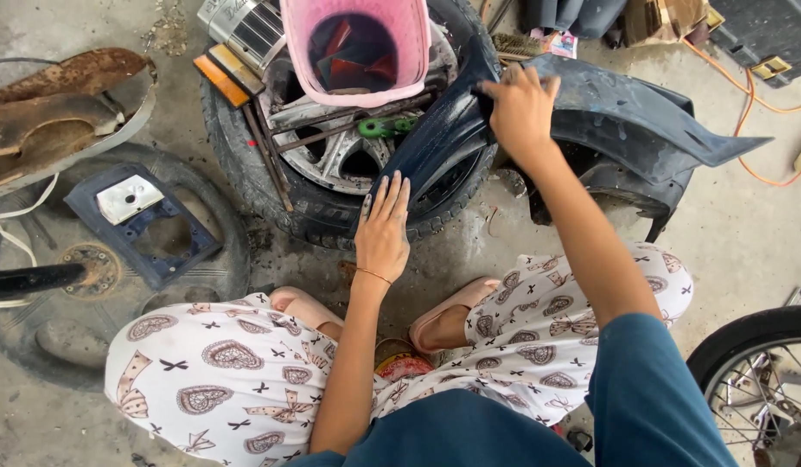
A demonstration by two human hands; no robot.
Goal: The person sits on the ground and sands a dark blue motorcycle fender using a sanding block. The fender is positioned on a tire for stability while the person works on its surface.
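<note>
Dark blue plastic makes up the long curved fender (590, 112) that both hands are on; it lies across the top of a car wheel (331, 173) at twelve o'clock from the squatting person, its far end fanning out toward two o'clock over the concrete floor (746, 233).

The right hand (521, 108) presses down on the fender's upper ridge with fingers curled over the edge, a rubbing or steadying grip; whether something small is held under the palm, I cannot tell. The left hand (383, 229) lies flat and open, fingers straight, on the fender's narrow lower tip at about eleven o'clock from the knees, pinning it against the tyre.

As a judgement, the work on the panel looks underway but unfinished: the surface shows dull, dusty patches, mostly toward the wide end, while the strip near the left hand looks darker and glossier.

A pink bucket (357, 47) sits on the wheel at twelve o'clock, with a green tool (383, 127) just below it. A blue frame piece (145, 220) rests on a flat tyre at ten o'clock, and a spoked bicycle wheel (755, 380) shows at four o'clock.
</note>
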